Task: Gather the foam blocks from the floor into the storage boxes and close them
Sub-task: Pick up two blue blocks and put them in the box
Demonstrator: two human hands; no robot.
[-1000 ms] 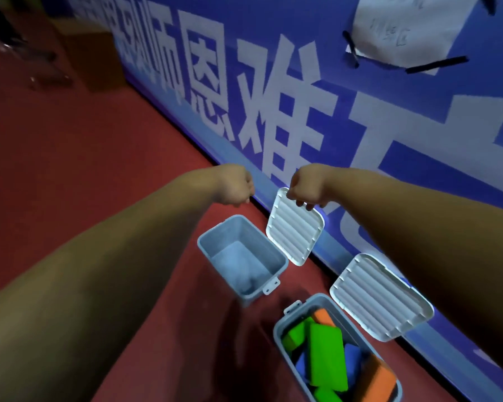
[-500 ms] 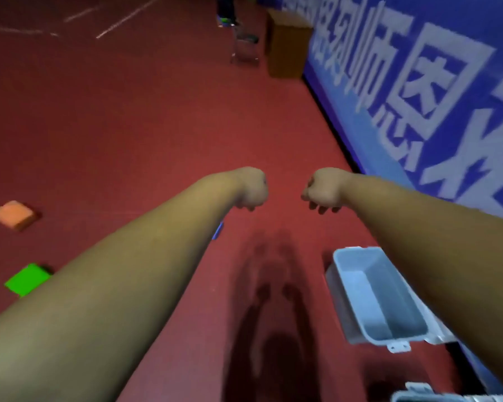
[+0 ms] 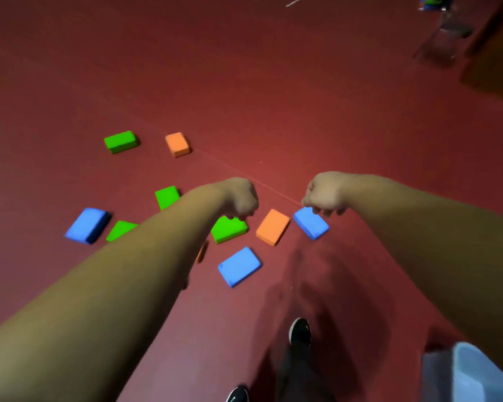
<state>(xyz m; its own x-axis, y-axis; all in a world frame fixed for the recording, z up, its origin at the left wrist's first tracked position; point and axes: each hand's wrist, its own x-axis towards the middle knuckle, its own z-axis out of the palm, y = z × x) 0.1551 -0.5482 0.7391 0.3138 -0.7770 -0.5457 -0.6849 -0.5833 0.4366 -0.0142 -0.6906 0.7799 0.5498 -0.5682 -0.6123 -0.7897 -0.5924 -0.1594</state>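
Several foam blocks lie scattered on the red floor (image 3: 273,97). Closest are a green block (image 3: 230,230), an orange block (image 3: 273,226), a blue block (image 3: 311,223) and another blue block (image 3: 239,266). Further left lie a blue block (image 3: 87,225) and green blocks (image 3: 166,196) (image 3: 119,230); behind them sit a green block (image 3: 120,141) and an orange block (image 3: 177,144). My left hand (image 3: 238,198) is a closed fist held out above the green block. My right hand (image 3: 325,194) is also a fist, above the blue block. Both hold nothing. A grey storage box (image 3: 471,375) shows at the bottom right corner.
My two black shoes (image 3: 299,333) (image 3: 237,394) stand on the floor below the blocks. A brown cardboard box (image 3: 494,53) and a blurred metal frame (image 3: 445,36) are at the far right. A sliver of orange block (image 3: 201,252) peeks from under my left forearm.
My view has swung left, away from the blue wall and the open boxes, onto the scattered blocks. Both fists stay closed and held out in front.
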